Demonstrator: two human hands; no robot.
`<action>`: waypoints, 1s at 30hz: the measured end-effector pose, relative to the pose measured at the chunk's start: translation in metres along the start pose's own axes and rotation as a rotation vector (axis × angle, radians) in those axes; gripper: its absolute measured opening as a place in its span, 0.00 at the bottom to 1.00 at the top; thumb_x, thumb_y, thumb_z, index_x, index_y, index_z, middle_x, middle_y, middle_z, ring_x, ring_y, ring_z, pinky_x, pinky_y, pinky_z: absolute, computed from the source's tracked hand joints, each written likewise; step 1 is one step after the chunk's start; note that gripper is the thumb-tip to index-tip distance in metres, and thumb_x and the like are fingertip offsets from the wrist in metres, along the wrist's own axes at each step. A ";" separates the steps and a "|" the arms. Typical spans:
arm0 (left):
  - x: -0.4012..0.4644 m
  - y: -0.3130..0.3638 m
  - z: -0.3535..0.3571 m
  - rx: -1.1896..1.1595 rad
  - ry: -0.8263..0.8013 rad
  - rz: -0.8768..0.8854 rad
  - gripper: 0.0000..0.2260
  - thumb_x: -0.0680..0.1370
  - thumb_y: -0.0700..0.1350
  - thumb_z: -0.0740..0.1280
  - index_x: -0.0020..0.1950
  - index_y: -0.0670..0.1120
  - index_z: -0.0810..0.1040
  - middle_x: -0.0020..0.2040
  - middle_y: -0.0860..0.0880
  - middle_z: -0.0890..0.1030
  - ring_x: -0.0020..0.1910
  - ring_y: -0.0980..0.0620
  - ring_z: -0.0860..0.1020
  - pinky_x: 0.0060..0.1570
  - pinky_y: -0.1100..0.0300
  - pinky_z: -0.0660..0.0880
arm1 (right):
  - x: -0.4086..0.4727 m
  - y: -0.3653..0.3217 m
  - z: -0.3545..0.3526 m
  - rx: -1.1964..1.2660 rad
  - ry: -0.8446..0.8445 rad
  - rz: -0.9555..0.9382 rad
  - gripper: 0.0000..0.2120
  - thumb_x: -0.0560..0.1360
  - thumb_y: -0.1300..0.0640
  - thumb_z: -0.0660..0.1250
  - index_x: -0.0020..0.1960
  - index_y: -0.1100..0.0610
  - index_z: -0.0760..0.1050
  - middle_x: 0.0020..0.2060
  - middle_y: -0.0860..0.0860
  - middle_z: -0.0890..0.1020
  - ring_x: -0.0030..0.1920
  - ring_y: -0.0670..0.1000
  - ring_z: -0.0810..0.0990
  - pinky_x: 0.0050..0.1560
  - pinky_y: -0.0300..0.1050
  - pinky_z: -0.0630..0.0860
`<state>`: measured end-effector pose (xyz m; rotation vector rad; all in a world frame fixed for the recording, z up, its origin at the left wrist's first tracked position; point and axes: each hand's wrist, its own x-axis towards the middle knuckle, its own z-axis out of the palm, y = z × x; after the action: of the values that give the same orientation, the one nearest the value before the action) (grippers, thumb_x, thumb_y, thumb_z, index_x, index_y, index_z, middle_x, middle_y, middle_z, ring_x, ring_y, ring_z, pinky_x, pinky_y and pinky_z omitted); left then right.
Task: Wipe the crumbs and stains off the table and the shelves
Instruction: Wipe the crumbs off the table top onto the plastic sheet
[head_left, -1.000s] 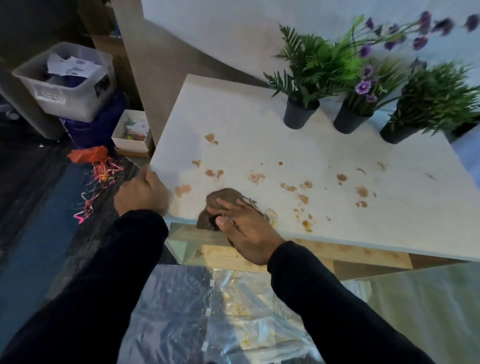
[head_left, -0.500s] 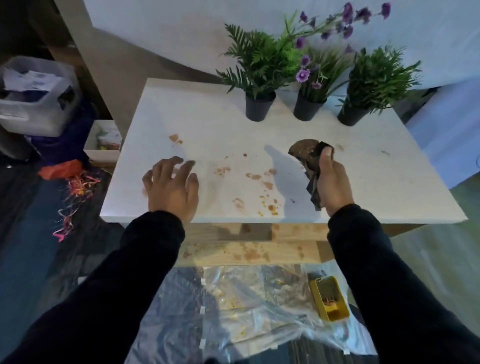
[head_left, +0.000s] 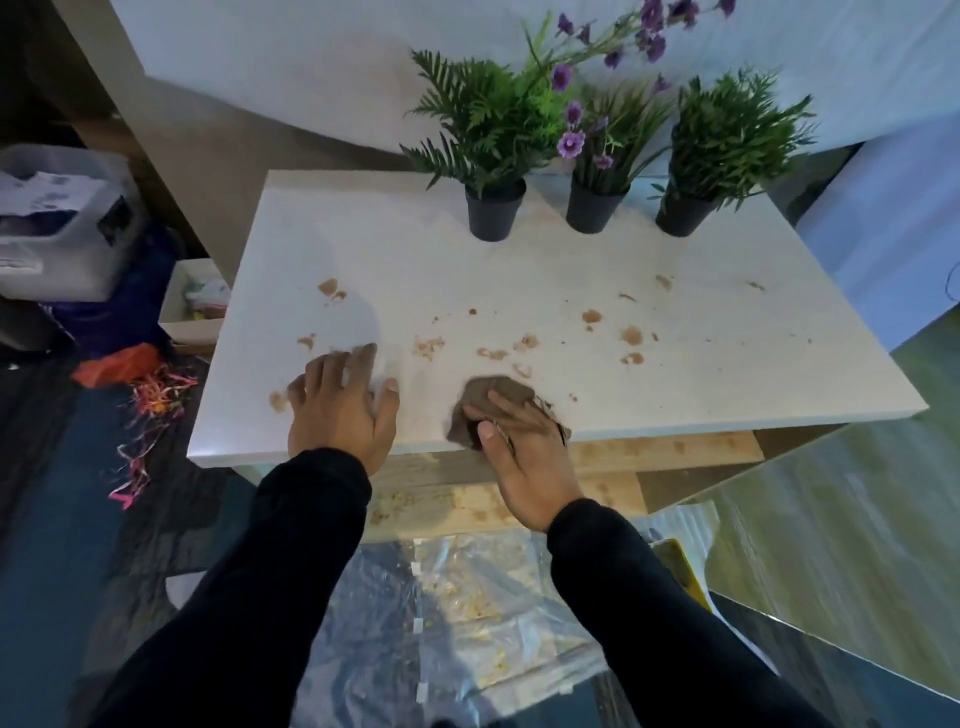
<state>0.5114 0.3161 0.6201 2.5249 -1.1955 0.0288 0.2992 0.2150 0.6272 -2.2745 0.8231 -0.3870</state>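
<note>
Right hand (head_left: 519, 441) presses the rag (head_left: 480, 402) at the table (head_left: 727, 364) front edge, fingers flat-ish. Stains (head_left: 631, 336) sit up and right of it. Left hand (head_left: 340, 410) rests flat.

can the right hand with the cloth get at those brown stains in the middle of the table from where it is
Probably yes. The right hand presses the brown cloth near the table's front edge, and the stains lie just beyond it on bare surface. The plant pots stand well behind.
</note>
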 end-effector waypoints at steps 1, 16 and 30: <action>0.000 0.000 -0.002 -0.010 -0.003 0.002 0.26 0.80 0.58 0.49 0.74 0.47 0.68 0.66 0.42 0.75 0.67 0.41 0.67 0.66 0.41 0.65 | -0.004 0.003 -0.004 0.079 -0.014 0.014 0.23 0.84 0.43 0.52 0.68 0.50 0.79 0.69 0.45 0.78 0.75 0.41 0.66 0.78 0.46 0.56; 0.000 0.005 -0.009 -0.096 -0.026 -0.023 0.29 0.80 0.59 0.46 0.78 0.52 0.64 0.74 0.40 0.68 0.74 0.40 0.61 0.69 0.39 0.66 | 0.056 0.017 -0.104 0.011 0.452 0.553 0.30 0.84 0.39 0.43 0.58 0.55 0.78 0.56 0.56 0.82 0.62 0.59 0.78 0.63 0.51 0.71; -0.002 0.002 -0.002 -0.152 0.048 0.012 0.27 0.81 0.56 0.48 0.80 0.53 0.59 0.75 0.40 0.66 0.75 0.41 0.59 0.70 0.39 0.66 | 0.010 0.000 -0.001 0.120 0.058 0.097 0.31 0.83 0.39 0.47 0.65 0.56 0.81 0.66 0.51 0.81 0.70 0.49 0.73 0.74 0.41 0.59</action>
<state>0.5084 0.3170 0.6219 2.3727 -1.1494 0.0017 0.3058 0.2079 0.6281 -2.1129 0.9107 -0.4471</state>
